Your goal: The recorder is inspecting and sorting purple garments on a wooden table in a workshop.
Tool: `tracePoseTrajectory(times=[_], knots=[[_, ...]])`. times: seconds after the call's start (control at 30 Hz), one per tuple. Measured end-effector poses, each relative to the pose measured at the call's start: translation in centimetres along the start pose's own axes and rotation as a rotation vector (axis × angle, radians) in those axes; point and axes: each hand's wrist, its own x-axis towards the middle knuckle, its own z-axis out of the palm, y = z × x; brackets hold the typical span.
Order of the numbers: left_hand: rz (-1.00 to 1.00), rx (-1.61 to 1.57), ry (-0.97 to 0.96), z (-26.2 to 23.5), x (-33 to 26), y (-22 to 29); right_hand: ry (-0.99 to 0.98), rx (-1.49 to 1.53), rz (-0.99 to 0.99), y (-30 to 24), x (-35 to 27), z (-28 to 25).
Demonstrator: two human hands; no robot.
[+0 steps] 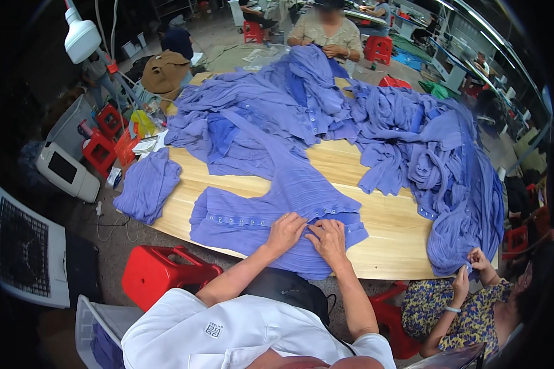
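A periwinkle-blue shirt (301, 184) of crinkled, pleated cloth lies spread before me at the table's near edge. A row of pale round buttons runs sideways along its front band. My left hand (286, 231) pinches this band with bent fingers. Close beside it, my right hand (329, 240) is closed on the same band, thumb and fingertips together. The two hands nearly touch, and the cloth between their fingertips is mostly hidden. Below them, the shirt's lower part hangs over the edge.
Heaps of similar garments (406, 135) cover the far and right sides of the wooden table (394, 237). A folded garment (148, 186) lies at the left. Co-workers handle cloth opposite and at lower right. A red stool (160, 273) and a hanging white lamp (82, 38) stand left.
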Motion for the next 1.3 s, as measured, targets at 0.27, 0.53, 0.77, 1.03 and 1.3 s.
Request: tracePoseTrajectory(times=[0.27,0.53,0.77,1.03,1.3], knots=[[0.015,0.007,-0.012,0.1,0.3,0.1,-0.039,-0.204,-0.174,1.0,0.4,1.3],[0.032,-0.064,-0.030,-0.3,0.2,-1.5,-0.007,-0.208,-0.235,2.0,1.9,1.9],[0.101,-0.172,-0.044,1.4,0.1,-0.3,-0.101,-0.119,-0.039,2.9,0.2,0.4],[0.039,-0.155,-0.026,0.6,0.2,-1.7,-0.103,-0.078,-0.113,3.0,1.6,1.2],[0.061,-0.115,-0.111,0.2,1.0,-2.9,-0.012,-0.221,-0.263,3.4,3.1,2.3]])
